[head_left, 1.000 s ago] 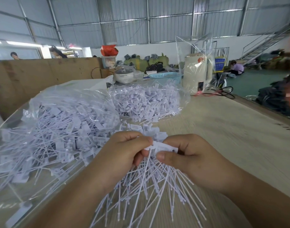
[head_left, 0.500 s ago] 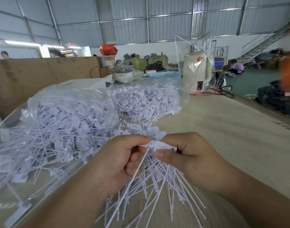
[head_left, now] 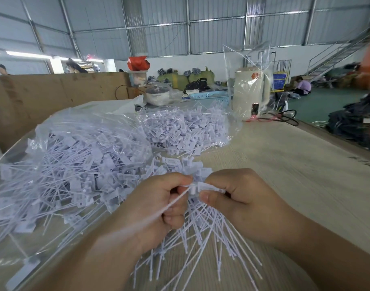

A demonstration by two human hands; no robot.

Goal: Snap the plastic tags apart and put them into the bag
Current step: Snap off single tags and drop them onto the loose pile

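Gripping: left hand (head_left: 158, 208) and right hand (head_left: 240, 198) pinch one tag (head_left: 203, 186) above the fanned bunch (head_left: 203, 234).
Left: open bag (head_left: 60, 156) heaped with tags.
Behind: second bag (head_left: 186, 127), kettle (head_left: 250, 95), basket (head_left: 210, 95) on tabletop (head_left: 295, 164).

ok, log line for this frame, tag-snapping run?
phase: snapping | left hand: grips one tag by its stem | right hand: pinches tag strip | bag: left on table
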